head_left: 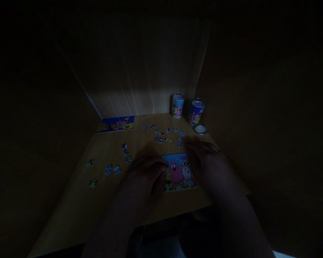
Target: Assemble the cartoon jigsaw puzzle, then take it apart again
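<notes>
A small cartoon picture (177, 175) with a pink starfish figure lies flat on the wooden table, between my two hands. My left hand (144, 175) bends over its left edge, fingers curled and fingertips close together at the picture; whatever they may hold is too dark to make out. Along the right edge rests my right hand (208, 161), its fingers stretched toward the upper left, apparently holding nothing. Just beyond those fingertips lie blue puzzle pieces (179, 143). Other loose pieces (158, 139) are scattered behind the picture, and more (117, 169) lie left of my left hand.
Two cartoon-printed cans, one light blue (178, 106) and one dark blue (196, 113), stand at the back right. A round metal lid (201, 129) lies before them. Another cartoon picture (117, 124) sits at the back left. A wooden panel (150, 71) rises behind the table.
</notes>
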A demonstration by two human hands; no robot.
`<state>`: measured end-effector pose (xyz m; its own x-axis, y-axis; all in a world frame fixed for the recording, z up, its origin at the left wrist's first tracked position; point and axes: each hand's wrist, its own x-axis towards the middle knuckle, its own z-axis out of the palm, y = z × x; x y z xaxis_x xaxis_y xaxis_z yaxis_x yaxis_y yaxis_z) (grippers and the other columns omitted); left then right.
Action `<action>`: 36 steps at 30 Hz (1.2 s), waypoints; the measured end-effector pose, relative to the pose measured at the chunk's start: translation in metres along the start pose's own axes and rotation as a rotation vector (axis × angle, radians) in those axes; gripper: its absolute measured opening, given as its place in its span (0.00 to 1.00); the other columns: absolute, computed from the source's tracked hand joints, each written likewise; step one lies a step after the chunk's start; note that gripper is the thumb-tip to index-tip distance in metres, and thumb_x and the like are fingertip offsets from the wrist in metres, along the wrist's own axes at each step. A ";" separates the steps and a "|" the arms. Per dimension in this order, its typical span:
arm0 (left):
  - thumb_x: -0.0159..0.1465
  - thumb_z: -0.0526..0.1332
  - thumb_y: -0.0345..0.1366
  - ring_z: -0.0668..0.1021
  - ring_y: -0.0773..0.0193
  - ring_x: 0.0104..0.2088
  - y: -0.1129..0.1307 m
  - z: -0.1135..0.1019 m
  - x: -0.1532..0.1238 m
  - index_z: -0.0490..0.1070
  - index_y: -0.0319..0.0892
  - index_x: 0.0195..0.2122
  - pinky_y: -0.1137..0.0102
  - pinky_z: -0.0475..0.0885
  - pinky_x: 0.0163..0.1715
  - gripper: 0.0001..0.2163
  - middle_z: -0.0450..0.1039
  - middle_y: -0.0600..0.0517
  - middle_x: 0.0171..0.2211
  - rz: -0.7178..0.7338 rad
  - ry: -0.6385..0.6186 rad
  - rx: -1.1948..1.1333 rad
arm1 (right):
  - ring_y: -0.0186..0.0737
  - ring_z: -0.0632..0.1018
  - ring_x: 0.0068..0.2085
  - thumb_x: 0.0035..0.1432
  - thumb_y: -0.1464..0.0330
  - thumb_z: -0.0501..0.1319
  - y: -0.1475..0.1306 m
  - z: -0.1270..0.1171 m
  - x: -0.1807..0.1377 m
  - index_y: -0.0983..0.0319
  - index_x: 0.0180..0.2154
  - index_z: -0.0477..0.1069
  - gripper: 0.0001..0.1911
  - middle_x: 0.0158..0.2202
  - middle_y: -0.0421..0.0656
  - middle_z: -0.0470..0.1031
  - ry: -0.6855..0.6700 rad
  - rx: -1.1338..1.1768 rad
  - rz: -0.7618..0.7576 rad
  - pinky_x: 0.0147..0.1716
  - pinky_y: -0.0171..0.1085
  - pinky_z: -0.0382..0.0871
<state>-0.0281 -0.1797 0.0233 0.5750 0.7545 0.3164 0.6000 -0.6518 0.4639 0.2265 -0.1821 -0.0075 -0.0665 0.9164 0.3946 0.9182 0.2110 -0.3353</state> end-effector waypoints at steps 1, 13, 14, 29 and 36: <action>0.74 0.60 0.26 0.83 0.51 0.51 0.000 0.000 0.000 0.81 0.48 0.50 0.48 0.80 0.57 0.12 0.84 0.50 0.51 0.001 0.001 0.001 | 0.57 0.80 0.63 0.73 0.70 0.59 0.000 -0.001 0.001 0.59 0.60 0.80 0.19 0.60 0.53 0.84 0.011 0.011 0.005 0.63 0.58 0.73; 0.75 0.59 0.27 0.83 0.52 0.52 0.002 0.000 0.000 0.80 0.49 0.49 0.50 0.80 0.57 0.12 0.84 0.50 0.51 -0.020 0.018 0.006 | 0.58 0.80 0.53 0.75 0.68 0.59 -0.003 -0.004 0.003 0.61 0.49 0.82 0.11 0.50 0.54 0.84 0.039 -0.027 0.070 0.55 0.53 0.74; 0.75 0.59 0.27 0.83 0.52 0.53 0.002 0.000 0.000 0.80 0.50 0.50 0.50 0.80 0.58 0.12 0.83 0.50 0.52 -0.017 0.017 0.003 | 0.58 0.80 0.54 0.75 0.68 0.59 -0.003 -0.004 0.003 0.61 0.49 0.82 0.12 0.50 0.54 0.84 0.036 -0.025 0.069 0.55 0.53 0.74; 0.75 0.59 0.28 0.82 0.51 0.54 -0.001 0.002 0.000 0.79 0.49 0.51 0.47 0.79 0.58 0.11 0.82 0.50 0.54 -0.016 -0.012 -0.009 | 0.58 0.80 0.59 0.75 0.69 0.58 -0.002 0.001 0.003 0.60 0.55 0.81 0.15 0.57 0.53 0.84 0.013 -0.012 0.007 0.59 0.56 0.74; 0.75 0.60 0.27 0.82 0.51 0.53 -0.001 0.002 0.001 0.79 0.49 0.50 0.47 0.78 0.59 0.11 0.82 0.49 0.54 -0.001 -0.012 -0.012 | 0.63 0.76 0.66 0.79 0.58 0.57 -0.009 0.002 -0.003 0.59 0.66 0.75 0.23 0.65 0.56 0.79 -0.014 -0.056 -0.003 0.65 0.62 0.70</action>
<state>-0.0270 -0.1785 0.0217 0.5808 0.7542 0.3063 0.5937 -0.6499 0.4745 0.2179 -0.1858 -0.0070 -0.0745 0.9207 0.3832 0.9383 0.1948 -0.2856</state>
